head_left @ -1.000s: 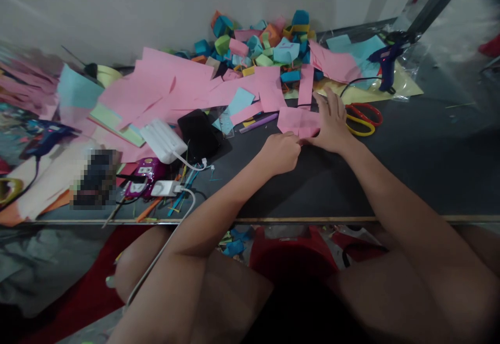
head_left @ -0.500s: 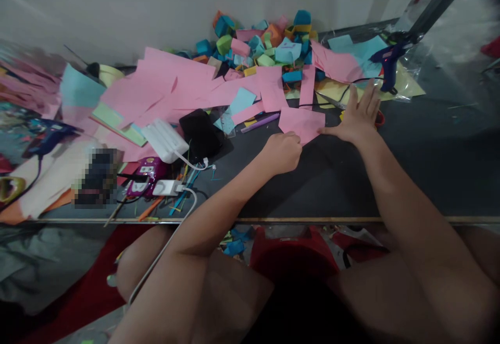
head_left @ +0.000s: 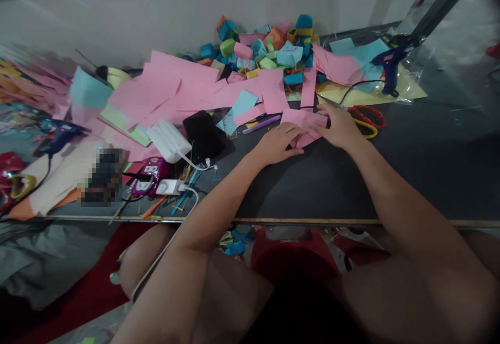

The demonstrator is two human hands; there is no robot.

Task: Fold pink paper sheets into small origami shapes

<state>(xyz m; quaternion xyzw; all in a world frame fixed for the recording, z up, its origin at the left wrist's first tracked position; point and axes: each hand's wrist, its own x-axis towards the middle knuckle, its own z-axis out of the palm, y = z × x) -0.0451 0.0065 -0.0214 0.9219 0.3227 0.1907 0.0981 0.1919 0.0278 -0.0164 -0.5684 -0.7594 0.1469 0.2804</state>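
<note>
A small pink paper sheet point(head_left: 294, 117) lies on the dark table in front of me, its lower part creased or folded over. My left hand point(head_left: 278, 143) rests across the sheet's lower left, fingers stretched out and thumb apart. At the right edge, my right hand point(head_left: 340, 126) has its fingers bent around the paper, the thumb blurred over it. Red-and-yellow-handled scissors point(head_left: 369, 120) lie just right of that hand, blades partly hidden. A purple pen point(head_left: 261, 124) sits left of the sheet.
Large pink sheets point(head_left: 183, 81) cover the table's left and back. Behind them is a heap of coloured folded paper pieces point(head_left: 269, 47). A blue glue gun point(head_left: 390, 70) stands at back right, another glue gun point(head_left: 62, 134) at left. A white power bank point(head_left: 170, 140) and black phone point(head_left: 203, 134) lie left.
My right hand has come down and left from beside the scissors to the paper's right edge, uncovering the handles. My left hand has gone from curled to stretched out. The paper is now creased.
</note>
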